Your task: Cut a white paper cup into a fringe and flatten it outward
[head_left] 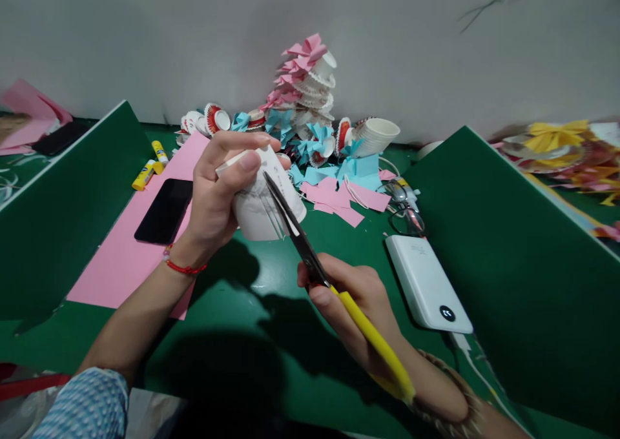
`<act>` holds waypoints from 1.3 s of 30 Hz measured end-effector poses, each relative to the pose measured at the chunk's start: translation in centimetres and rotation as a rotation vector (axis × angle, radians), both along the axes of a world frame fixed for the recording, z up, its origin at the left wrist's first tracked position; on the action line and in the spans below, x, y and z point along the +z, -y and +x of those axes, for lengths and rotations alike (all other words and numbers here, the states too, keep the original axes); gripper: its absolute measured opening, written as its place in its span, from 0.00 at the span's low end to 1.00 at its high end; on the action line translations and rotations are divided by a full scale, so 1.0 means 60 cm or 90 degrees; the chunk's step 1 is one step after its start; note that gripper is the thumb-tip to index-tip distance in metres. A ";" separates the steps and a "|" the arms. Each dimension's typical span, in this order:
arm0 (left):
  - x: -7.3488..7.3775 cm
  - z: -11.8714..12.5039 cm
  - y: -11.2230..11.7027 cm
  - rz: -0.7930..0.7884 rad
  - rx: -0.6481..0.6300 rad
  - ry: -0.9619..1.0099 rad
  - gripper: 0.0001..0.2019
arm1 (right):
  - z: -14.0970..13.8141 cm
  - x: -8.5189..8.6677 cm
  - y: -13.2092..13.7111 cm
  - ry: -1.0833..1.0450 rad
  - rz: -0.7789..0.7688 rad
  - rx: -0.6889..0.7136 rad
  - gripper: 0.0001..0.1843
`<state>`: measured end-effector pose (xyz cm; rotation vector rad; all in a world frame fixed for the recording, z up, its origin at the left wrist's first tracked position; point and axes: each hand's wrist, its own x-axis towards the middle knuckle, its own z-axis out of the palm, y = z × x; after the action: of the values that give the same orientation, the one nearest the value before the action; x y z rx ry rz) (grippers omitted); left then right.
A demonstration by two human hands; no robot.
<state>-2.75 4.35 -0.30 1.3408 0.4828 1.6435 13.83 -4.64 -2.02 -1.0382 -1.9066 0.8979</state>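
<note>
The paper cup (264, 201) is up in the air over the green table (271, 310), gripped tight by the left hand (217, 193). The right hand (358, 310) is closed on the scissors (310, 252), whose blades bite the cup's side. Small, straight, evenly spaced snips likely work best, with the fingers (249, 161) kept away from the blades.

Light falls evenly from above and slightly behind the person, bright enough to keep colours saturated. Soft dark shadows of the arms and head pool on the green felt-like tabletop (271, 336) below the hands. The white rectangular power bank (426, 284) shows mild sheen without harsh glare. Wide-angle distortion bends the green divider panels (523, 265) outward, and the frame edges blur, especially the patterned blue sleeve (87, 407).
</note>
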 end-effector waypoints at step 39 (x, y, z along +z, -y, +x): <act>0.002 -0.012 -0.007 -0.006 -0.023 0.035 0.08 | 0.012 0.015 -0.008 0.028 -0.116 0.111 0.38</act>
<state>-3.49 4.78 -0.20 1.2874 0.4309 1.6426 14.56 -4.18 -1.15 -1.0153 -2.0039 1.1743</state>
